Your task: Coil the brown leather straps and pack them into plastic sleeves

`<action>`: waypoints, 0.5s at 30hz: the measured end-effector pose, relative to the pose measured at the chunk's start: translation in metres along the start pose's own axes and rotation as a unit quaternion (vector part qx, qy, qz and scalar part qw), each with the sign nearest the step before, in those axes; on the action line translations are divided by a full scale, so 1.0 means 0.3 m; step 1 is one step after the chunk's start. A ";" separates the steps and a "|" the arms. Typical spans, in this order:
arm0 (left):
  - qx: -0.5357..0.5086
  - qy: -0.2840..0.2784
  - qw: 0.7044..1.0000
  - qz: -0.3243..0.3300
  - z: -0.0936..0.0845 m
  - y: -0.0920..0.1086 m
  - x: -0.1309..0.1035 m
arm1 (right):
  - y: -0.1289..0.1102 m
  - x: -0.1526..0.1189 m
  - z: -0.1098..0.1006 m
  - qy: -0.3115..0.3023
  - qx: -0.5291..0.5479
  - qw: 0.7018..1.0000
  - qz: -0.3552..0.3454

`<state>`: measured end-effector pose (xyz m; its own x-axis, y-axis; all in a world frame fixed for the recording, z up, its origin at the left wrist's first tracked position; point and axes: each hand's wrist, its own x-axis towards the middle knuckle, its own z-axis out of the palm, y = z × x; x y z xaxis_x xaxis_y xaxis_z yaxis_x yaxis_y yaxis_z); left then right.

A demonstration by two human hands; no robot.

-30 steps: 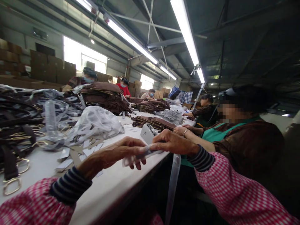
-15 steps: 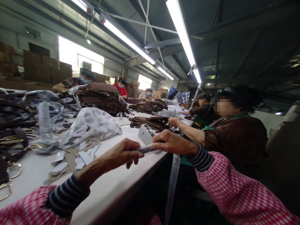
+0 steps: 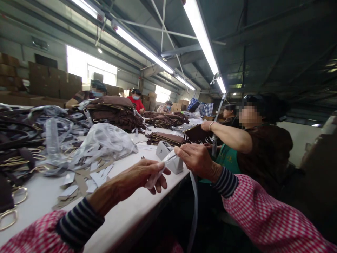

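Plastic strip [image 3: 194, 211] — pinched by left hand [image 3: 143, 175] and right hand [image 3: 197, 159]; judged light, limp, slippery — best held near end.

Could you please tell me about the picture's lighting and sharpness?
In the head view, the large window glares white, the space under the table is almost black, and the translucent strip between left hand and right hand looks slightly blurred.

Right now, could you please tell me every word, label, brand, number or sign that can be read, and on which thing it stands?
No text can be read with certainty.
White device: small dark marks on its face, too small to read.
Green apron at right: perhaps a faint mark, too blurred to read.
Translucent strip: no lettering that I can make out.
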<state>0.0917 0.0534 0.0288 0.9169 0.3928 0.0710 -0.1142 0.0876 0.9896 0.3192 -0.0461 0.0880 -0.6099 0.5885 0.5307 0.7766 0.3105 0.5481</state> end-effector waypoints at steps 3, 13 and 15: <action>-0.040 -0.033 0.999 0.004 0.022 -0.024 0.010 | 0.016 0.002 0.009 0.025 0.032 0.999 0.018; 0.003 -0.023 0.994 0.108 0.099 0.026 -0.015 | -0.052 -0.031 0.167 0.094 0.334 0.907 0.240; -0.012 0.004 0.992 0.128 0.103 0.033 -0.023 | -0.162 -0.020 0.213 0.065 0.471 0.824 0.308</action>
<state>0.0961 0.0234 0.0420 0.8536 0.4128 0.3176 -0.3511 0.0055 0.9363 0.2953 -0.0171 0.0170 -0.0191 0.7855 0.6186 0.6858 0.4605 -0.5636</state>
